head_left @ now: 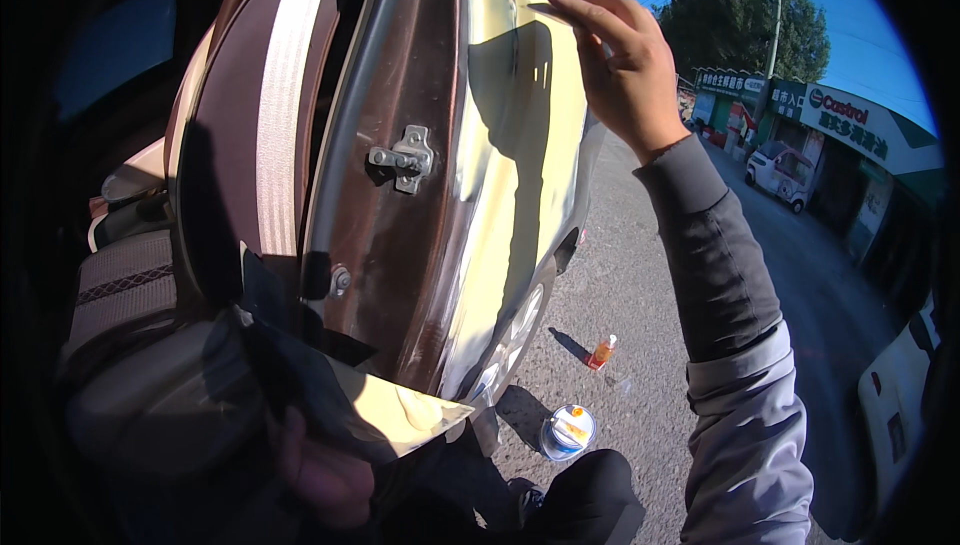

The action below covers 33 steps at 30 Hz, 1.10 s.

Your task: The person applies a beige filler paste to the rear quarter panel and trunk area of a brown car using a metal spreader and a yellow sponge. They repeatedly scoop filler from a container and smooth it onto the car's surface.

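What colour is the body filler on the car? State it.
The body filler is pale yellow, clearest in the head view.

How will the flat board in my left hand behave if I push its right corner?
The board looks thin without obvious sag, so it's probably stiff. With the left hand at its near edge, that push might tip it. The yellow paste on it looks smooth, so could be slippery.

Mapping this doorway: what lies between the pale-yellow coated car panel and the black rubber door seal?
Head view: a brown metal pillar with a grey metal latch striker separates the panel from the seal.
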Tool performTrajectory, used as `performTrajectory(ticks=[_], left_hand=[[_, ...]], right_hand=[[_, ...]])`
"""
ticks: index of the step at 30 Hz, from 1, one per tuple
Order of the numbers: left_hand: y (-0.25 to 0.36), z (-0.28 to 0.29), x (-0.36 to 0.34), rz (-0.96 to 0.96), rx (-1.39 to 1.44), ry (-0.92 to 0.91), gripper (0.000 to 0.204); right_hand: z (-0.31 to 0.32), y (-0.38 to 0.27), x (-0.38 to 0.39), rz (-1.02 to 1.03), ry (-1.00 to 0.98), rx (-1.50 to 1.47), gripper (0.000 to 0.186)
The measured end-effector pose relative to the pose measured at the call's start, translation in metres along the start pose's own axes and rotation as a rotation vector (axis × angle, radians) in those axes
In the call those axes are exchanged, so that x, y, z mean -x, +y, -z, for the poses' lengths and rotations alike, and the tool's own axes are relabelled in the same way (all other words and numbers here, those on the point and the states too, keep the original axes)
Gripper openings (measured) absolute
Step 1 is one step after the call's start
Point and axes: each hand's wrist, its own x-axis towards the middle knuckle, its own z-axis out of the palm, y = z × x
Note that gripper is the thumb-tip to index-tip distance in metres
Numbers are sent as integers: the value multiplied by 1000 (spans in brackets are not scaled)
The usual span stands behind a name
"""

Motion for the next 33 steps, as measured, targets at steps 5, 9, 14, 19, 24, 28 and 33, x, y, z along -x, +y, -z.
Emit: performTrajectory(ticks=[5,9,14,19,24,28,33], left_hand=[[7,4,3,-24,2,55,44],[9,8,4,-23,18,27,46],[9,12,3,61,58,66,50],[7,11,3,78,50,12,45],[9,10,1,81,46,-25,42],[11,9,0,95,52,-34,41],[10,10,-2,111,54,-37,41]], right_hand=[[-19,19,-37,172,-141,135,29],[-23,17,-38,135,-256,82,26],[-7,14,-7,251,-221,286,31],[7,-9,31,181,-250,259,38],[23,-51,69,12,-319,91,42],[30,-91,97,-75,-362,-8,44],[40,-141,131,-72,-412,-105,45]])
